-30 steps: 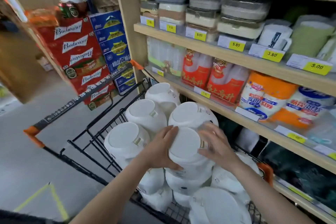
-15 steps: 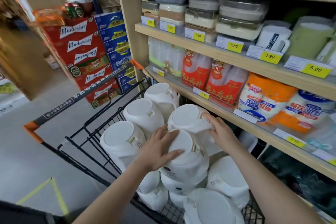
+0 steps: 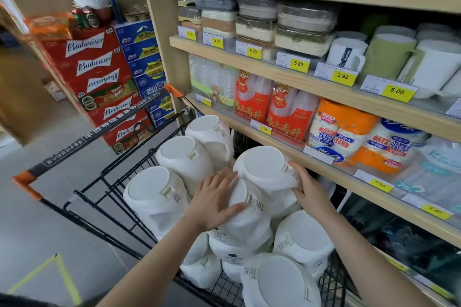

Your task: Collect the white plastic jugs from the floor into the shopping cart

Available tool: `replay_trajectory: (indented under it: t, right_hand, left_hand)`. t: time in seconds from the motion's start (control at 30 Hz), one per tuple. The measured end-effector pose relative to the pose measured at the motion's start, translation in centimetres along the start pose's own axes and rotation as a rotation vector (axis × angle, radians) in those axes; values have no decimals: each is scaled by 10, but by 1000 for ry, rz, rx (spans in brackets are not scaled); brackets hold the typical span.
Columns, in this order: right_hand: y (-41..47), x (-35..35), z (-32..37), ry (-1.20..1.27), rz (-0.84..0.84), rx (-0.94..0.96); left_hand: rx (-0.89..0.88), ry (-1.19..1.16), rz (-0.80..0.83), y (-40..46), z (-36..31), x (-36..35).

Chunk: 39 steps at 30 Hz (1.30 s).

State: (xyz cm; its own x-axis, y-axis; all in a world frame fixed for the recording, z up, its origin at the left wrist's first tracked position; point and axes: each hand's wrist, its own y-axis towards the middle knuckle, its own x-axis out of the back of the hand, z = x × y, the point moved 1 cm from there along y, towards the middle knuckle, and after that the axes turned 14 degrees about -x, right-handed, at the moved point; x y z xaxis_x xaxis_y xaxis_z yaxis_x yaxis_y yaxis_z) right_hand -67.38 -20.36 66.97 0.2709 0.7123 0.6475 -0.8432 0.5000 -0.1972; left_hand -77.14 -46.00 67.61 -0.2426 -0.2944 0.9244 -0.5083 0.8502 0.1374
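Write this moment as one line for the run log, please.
left hand: flat on jug | right hand: against upper jug | both jugs in cart

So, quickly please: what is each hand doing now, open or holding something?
Left hand: open, fingers flat on the middle jug.
Right hand: open, fingers pressing the side of the upper jug.

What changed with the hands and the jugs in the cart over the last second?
The right hand left the near jug and moved to the jug behind it. The left hand stayed flat on the near jug, which tipped. The other jugs and the cart stayed put.
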Motion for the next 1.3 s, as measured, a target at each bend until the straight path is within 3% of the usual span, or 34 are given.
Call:
replay_trajectory:
  t: [0.23,0.47,0.73,0.83,1.0,1.3]
  right_hand:
    - [18,-21,34,-187,63,45]
    - [28,-34,56,-280,119,79]
    - [-8,4,41,-263,148,-81]
    - [-41,29,17,-236,142,-203]
    - [-118,67,-36,-160,20,-373]
    - [-288,150,-144,-131,-156,-651]
  left_hand:
    - [21,-21,-18,0,4,7]
    - [106,-225,-8,-3,15,22]
    - [-101,-204,-28,42,-6,36]
    - [-244,-214,-3,69,-35,29]
    - [-441,-263,179,96,-112,-10]
    - [-762,-283,415,104,-298,-104]
